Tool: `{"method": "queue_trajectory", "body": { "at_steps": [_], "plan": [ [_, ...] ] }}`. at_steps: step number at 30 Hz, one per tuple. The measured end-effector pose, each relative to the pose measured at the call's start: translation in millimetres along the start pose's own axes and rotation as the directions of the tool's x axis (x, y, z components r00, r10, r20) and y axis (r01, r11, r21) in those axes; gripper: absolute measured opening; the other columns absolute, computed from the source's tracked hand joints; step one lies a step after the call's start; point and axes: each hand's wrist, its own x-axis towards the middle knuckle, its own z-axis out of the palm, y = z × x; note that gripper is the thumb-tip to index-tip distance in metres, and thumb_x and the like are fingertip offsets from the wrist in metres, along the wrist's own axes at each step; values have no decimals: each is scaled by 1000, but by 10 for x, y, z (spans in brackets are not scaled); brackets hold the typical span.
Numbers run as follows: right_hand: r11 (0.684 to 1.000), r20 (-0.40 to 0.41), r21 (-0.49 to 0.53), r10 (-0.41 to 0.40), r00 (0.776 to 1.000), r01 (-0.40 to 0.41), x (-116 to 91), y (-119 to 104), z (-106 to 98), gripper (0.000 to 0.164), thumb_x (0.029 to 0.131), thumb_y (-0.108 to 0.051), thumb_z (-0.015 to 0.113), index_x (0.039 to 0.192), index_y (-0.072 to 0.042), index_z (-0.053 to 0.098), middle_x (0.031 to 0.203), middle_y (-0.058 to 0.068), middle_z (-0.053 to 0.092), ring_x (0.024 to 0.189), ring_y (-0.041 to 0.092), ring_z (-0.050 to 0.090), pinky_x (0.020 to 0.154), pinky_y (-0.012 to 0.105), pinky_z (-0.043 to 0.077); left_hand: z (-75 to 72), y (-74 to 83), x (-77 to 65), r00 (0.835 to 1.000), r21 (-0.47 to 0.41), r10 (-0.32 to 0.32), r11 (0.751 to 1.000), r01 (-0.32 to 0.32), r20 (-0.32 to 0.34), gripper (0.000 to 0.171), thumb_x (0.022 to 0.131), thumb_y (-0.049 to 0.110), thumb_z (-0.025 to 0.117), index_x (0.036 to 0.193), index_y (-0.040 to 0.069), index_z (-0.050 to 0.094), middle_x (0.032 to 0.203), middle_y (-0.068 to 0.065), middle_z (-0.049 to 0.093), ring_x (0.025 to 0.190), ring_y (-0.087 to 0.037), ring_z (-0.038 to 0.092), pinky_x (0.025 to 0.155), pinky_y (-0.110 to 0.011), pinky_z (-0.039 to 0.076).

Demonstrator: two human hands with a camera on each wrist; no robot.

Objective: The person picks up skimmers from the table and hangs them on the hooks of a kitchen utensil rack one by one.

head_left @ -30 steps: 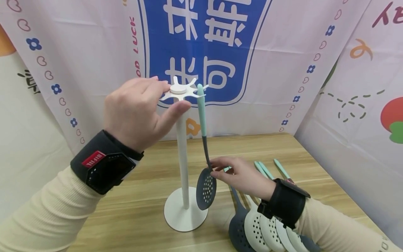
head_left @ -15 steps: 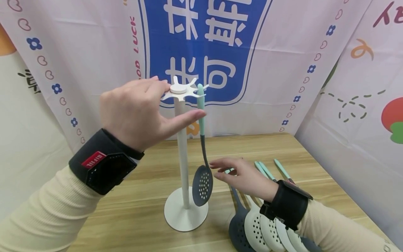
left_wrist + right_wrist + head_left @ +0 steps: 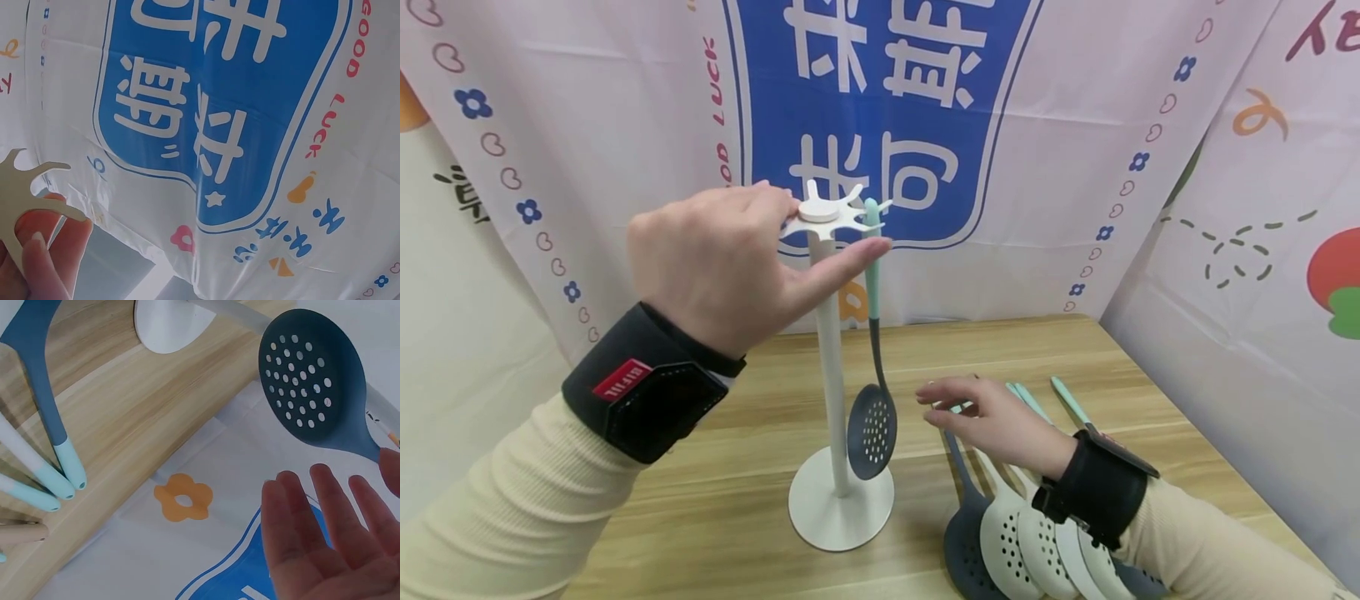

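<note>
A dark grey skimmer [image 3: 872,432] with a mint handle hangs from one arm of a white utensil stand [image 3: 831,358], its perforated head just above the round base. My left hand [image 3: 718,258] grips the stand's hook ring from the left. In the left wrist view its fingers [image 3: 47,262] bend around one hook arm. The left thumb stretches across the skimmer's handle in the head view. To the right of the skimmer, my right hand [image 3: 992,417] hovers with relaxed fingers, holding nothing. The right wrist view shows the skimmer [image 3: 312,378] beyond those spread fingers [image 3: 328,500].
Several more utensils lie in a row on the wooden table [image 3: 700,467] at the lower right, among them a dark grey ladle-like one [image 3: 967,533] and a white perforated skimmer [image 3: 1006,542]. A printed cloth [image 3: 1022,208] hangs behind the table.
My right hand has let go of the skimmer and drawn back to the right. The skimmer has swung left toward the pole. My left thumb has stretched out over its handle.
</note>
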Motion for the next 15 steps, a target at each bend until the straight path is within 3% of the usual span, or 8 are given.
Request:
{"method": "queue_trajectory", "body": {
  "at_steps": [5,12,15],
  "plan": [
    [1000,-11,-13,5,1000,-6,-8,61,-12,34,105,-18,61,136,-5,69,136,15,72,120,29,69,92,33,60,9,-3,8,1000,2,-2,1000,2,-5,86,98,84,24,57,11,43,49,-4,40,40,-18,28,44,-34,14],
    [999,-38,-53,-14,999,12,-39,125,-24,34,104,-21,64,133,-5,70,134,16,72,118,30,70,95,40,59,22,5,10,1000,6,-11,1000,11,-16,85,101,80,21,55,11,42,48,-4,40,40,-19,28,44,-33,13],
    [998,-47,-67,-3,999,-1,-53,170,-32,33,104,-21,65,132,-5,70,134,16,72,118,30,69,96,42,59,24,3,7,1000,-1,-12,1000,12,-14,82,103,75,26,55,10,43,48,-4,41,40,-19,31,44,-33,15]
  ]
}}
